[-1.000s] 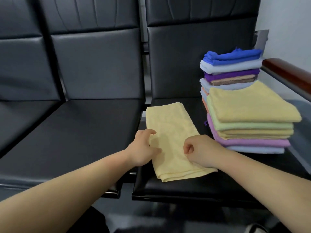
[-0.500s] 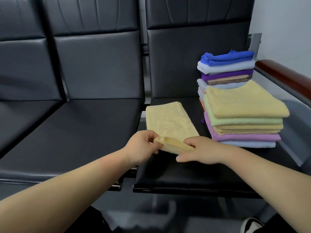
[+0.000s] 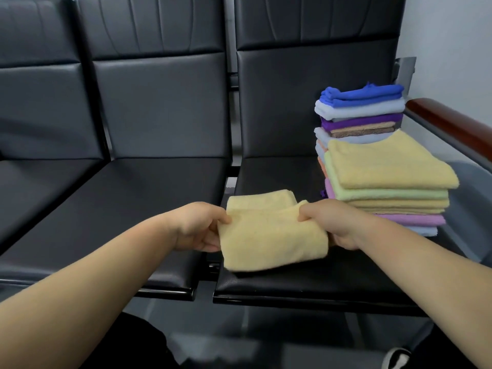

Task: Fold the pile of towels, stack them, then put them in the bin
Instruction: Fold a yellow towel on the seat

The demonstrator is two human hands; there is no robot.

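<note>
Left hand: yours, thumb on top and fingers curled beneath, pinching the left edge of the pale yellow towel.

Right hand: yours, curled the same way, pinching that towel's right edge. Neither hand is free.

Pale yellow towel: one item, doubled over on itself. The upper layer is raised between your hands and the far part lies on the black seat, toward its front left. It is near the stacks but not touching them. Judged mid-fold, with the edges not yet squared.

Near stack: folded towels on the same seat, right of the held towel. Yellow lies on top, then green, yellow, pink-purple, and pale blue at the base.

Rear stack: folded towels directly behind the near stack and standing higher, by the seat back and close to the wooden armrest. Blue lies on top, then pale blue, purple and tan; the lower layers are partly hidden.

Loose pile: none in view, and no unfolded towel shows besides the one you hold.

Bin: not plainly in view. A greyish shape below the armrest is too unclear to name.

Progress, as a judgement: folding looks nearly complete, and this may be the last piece. You have yet to finish the fold, set the towel on a stack and move the towels into the bin. Nothing here shows any towel binned.
</note>
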